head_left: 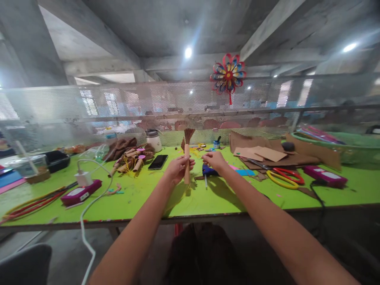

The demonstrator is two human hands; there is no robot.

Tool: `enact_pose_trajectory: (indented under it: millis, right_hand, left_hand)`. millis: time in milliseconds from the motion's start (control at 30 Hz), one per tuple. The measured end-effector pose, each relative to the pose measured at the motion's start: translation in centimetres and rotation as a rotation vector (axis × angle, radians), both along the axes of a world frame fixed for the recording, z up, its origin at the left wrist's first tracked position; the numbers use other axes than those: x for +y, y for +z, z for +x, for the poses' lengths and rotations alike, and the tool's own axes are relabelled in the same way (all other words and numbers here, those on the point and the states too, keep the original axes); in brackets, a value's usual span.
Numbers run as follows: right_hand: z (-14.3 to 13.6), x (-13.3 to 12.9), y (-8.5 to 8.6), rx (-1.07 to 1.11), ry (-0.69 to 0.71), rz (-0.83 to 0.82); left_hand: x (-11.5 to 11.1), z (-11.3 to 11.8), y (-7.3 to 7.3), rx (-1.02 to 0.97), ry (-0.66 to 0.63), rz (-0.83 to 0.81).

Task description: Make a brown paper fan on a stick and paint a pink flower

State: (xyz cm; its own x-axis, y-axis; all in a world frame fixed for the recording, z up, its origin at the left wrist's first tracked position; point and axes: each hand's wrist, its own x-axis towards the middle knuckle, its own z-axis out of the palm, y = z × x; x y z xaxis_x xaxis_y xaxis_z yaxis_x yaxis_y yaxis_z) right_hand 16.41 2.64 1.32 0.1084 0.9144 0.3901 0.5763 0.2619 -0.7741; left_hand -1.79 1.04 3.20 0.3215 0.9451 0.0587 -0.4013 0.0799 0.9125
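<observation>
My left hand (pixel 177 168) is closed round a slim brown paper roll (pixel 187 152), held upright above the green table. Fringed dark brown paper fans out at the roll's top. My right hand (pixel 216 160) hovers to the right of the roll, apart from it, its fingers pinched together; whatever they may hold is too small to make out. Just below that hand lies a blue glue gun (pixel 209 171), partly covered by the hand and wrist. Left of my left hand a black phone (pixel 158 162) rests on the table (pixel 142 194).
Several paper rolls with yellow strings (pixel 138 164) lie left. Yellow-handled scissors (pixel 282 180), red-handled scissors (pixel 289 174), brown paper sheets (pixel 270 153) and a green basket (pixel 350 148) are right. A white cable (pixel 82 221) crosses the front edge from a purple power strip (pixel 81 193).
</observation>
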Motion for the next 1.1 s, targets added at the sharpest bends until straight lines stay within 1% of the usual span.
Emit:
enact_pose_trajectory:
  millis: [67, 100, 133, 200, 267, 333, 433, 500, 567, 700, 867, 967, 1100]
  right_hand:
    - [0.8, 0.3, 0.9, -0.128, -0.002, -0.052]
    - [1.2, 0.3, 1.2, -0.194, -0.007, -0.083]
    - [1.6, 0.3, 1.3, -0.260, -0.015, -0.116]
    - [2.1, 0.2, 1.0, -0.386, -0.033, -0.186]
    - [2.3, -0.1, 0.2, -0.500, -0.047, -0.252]
    - [2.4, -0.2, -0.9, -0.599, -0.051, -0.302]
    - [2.4, -0.1, -2.2, -0.700, -0.046, -0.315]
    - [2.5, 0.2, -2.7, -0.738, -0.040, -0.291]
    - [2.6, 0.4, -2.9, -0.759, -0.030, -0.260]
    - [3.2, 0.6, -3.0, -0.768, -0.032, -0.221]
    - [4.4, 0.3, -2.9, -0.742, -0.095, -0.197]
    - [5.0, 0.1, -3.0, -0.729, -0.114, -0.204]
    - [5.5, -0.1, -2.9, -0.726, -0.110, -0.220]
  left_hand:
    - [0.3, 0.1, 1.0, 0.030, 0.052, 0.018]
    - [0.4, 0.2, 1.4, 0.030, 0.059, 0.020]
    - [0.5, 0.3, 1.8, 0.026, 0.064, 0.021]
    - [0.7, 0.3, 2.0, 0.027, 0.068, 0.016]
    - [0.9, 0.2, 1.6, 0.029, 0.070, 0.011]
    - [1.1, -0.1, 0.9, 0.031, 0.068, 0.008]
    - [1.3, -0.6, -0.3, 0.046, 0.060, -0.002]
    - [1.3, -0.9, -1.0, 0.058, 0.056, -0.009]
    - [1.2, -1.1, -1.3, 0.064, 0.057, -0.010]
    - [1.0, -1.1, -1.5, 0.080, 0.048, -0.026]
    - [1.0, -0.8, -1.9, 0.139, 0.029, -0.085]
    - [1.0, -0.8, -2.0, 0.145, 0.019, -0.085]
    - [1.1, -0.9, -2.0, 0.149, 0.039, -0.079]
